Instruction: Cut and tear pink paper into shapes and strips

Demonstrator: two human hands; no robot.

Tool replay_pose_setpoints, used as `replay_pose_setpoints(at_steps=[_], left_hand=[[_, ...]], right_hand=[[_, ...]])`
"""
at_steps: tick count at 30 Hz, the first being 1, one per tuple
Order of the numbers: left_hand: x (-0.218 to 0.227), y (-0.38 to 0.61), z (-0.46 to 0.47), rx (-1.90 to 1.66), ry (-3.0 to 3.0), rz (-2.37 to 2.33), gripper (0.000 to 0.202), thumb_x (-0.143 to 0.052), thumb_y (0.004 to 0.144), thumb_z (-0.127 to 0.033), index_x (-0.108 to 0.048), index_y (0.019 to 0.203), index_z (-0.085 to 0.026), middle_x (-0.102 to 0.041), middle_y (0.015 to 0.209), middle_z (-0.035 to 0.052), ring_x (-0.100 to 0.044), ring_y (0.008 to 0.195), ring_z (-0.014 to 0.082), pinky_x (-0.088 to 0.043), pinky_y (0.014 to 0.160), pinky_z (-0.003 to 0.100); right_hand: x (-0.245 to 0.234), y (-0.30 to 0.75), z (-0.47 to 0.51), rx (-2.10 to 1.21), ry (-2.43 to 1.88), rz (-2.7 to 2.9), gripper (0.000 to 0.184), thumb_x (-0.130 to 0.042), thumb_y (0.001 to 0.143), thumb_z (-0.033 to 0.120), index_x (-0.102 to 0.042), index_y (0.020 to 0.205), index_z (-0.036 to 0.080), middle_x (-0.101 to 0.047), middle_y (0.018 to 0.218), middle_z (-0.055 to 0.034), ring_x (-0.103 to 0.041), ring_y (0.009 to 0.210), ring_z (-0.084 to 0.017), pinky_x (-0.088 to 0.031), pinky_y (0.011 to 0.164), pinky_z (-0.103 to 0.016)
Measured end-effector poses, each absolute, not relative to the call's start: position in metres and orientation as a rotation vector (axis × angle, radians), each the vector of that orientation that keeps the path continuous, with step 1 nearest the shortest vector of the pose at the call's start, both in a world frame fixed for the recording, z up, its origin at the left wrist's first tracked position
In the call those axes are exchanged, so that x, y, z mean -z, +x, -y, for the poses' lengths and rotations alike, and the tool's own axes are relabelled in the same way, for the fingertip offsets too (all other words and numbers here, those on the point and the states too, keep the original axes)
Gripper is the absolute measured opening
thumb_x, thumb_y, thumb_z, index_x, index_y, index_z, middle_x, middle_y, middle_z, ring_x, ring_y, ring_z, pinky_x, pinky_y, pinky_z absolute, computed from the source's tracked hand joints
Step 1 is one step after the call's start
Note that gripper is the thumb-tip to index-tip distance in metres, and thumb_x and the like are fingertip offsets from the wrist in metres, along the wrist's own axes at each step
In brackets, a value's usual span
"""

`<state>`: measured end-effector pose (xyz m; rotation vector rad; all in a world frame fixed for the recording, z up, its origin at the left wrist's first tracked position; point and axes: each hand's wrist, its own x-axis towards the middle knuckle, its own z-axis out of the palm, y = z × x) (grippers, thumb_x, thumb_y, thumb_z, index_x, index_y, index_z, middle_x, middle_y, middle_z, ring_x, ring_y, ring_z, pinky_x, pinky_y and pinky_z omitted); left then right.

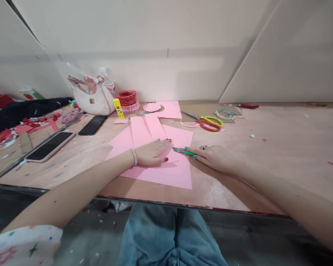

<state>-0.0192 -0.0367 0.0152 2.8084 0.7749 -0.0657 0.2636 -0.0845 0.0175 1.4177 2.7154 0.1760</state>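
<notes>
My left hand [154,152] lies flat on a stack of pink paper [172,177], its fingers stretched out to the right. A bead bracelet is round that wrist. My right hand [215,157] grips a green utility knife [188,152], whose grey blade points left over the paper, close to my left fingertips. Folded pink strips [154,125] of paper rise at the far side of the stack. Part of the paper is hidden under my left hand.
Orange-and-yellow scissors [209,122] and a tape roll [224,114] lie at the back, with a red-handled tool [248,106] beyond. Left stand a glue stick [118,108], red cord coils [126,99] and a white handbag [91,98]. Two phones [93,125] lie nearer. The table edge [161,202] runs in front.
</notes>
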Motion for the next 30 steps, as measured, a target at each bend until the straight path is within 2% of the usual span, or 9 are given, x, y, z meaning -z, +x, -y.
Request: replay_pose_setpoints(at_steps=[2,4,7,9,15,23,30], left_hand=[[-0.014,-0.017,0.032,-0.055,2.736,-0.952,0.065,-0.016,0.093,-0.046,-0.016,0.143,-0.005,-0.02,0.149,0.0138,-0.021,0.137,0.0186,-0.016,0.111,0.031],[-0.013,-0.014,0.026,-0.125,2.722,-1.114,0.067,-0.017,0.092,-0.049,-0.016,0.143,-0.005,-0.021,0.149,0.0143,-0.023,0.136,0.0212,-0.018,0.11,0.033],[-0.012,-0.011,0.019,0.011,2.788,-1.198,0.086,-0.027,0.083,-0.068,-0.013,0.144,-0.008,-0.011,0.151,0.0151,-0.008,0.138,0.0316,-0.013,0.109,0.048],[-0.012,-0.009,0.016,0.132,2.809,-1.176,0.097,-0.028,0.076,-0.076,-0.01,0.145,-0.009,-0.005,0.151,0.0155,-0.001,0.138,0.0343,-0.011,0.108,0.053],[-0.013,-0.008,0.015,0.178,2.803,-1.156,0.107,-0.025,0.07,-0.083,-0.008,0.145,-0.007,-0.004,0.151,0.0177,-0.002,0.138,0.0352,-0.01,0.107,0.054],[-0.011,-0.009,0.015,0.132,2.808,-1.14,0.108,-0.024,0.07,-0.083,-0.009,0.144,-0.007,-0.003,0.15,0.0186,-0.001,0.137,0.0358,-0.009,0.107,0.053],[-0.01,-0.01,0.015,0.125,2.806,-1.15,0.106,-0.024,0.071,-0.082,-0.008,0.144,-0.007,-0.003,0.151,0.0183,-0.001,0.137,0.0358,-0.007,0.108,0.052]], right_hand=[[-0.02,0.26,0.084,-0.182,1.404,-2.718,0.043,-0.026,0.095,0.035,-0.039,0.135,0.033,-0.066,0.091,-0.0069,-0.062,0.071,-0.019,-0.038,0.058,-0.026],[-0.022,0.258,0.086,-0.197,1.396,-2.705,0.043,-0.026,0.095,0.034,-0.04,0.135,0.032,-0.066,0.089,-0.0067,-0.062,0.069,-0.018,-0.037,0.056,-0.026],[-0.024,0.259,0.088,-0.224,1.385,-2.684,0.043,-0.026,0.094,0.033,-0.04,0.135,0.033,-0.066,0.085,-0.0061,-0.06,0.063,-0.017,-0.033,0.052,-0.024],[-0.023,0.26,0.087,-0.238,1.377,-2.694,0.043,-0.027,0.094,0.033,-0.041,0.134,0.032,-0.066,0.083,-0.0059,-0.058,0.059,-0.016,-0.031,0.05,-0.024],[-0.018,0.258,0.075,-0.287,1.343,-2.741,0.043,-0.029,0.094,0.03,-0.045,0.133,0.027,-0.064,0.077,-0.0062,-0.055,0.057,-0.014,-0.03,0.051,-0.023],[-0.021,0.259,0.069,-0.282,1.377,-2.698,0.043,-0.025,0.095,0.031,-0.044,0.134,0.029,-0.064,0.079,-0.0061,-0.054,0.057,-0.015,-0.028,0.051,-0.025],[-0.011,0.256,0.052,-0.356,1.384,-2.705,0.043,-0.028,0.094,0.033,-0.044,0.133,0.032,-0.06,0.068,-0.003,-0.046,0.049,-0.012,-0.022,0.049,-0.024]])
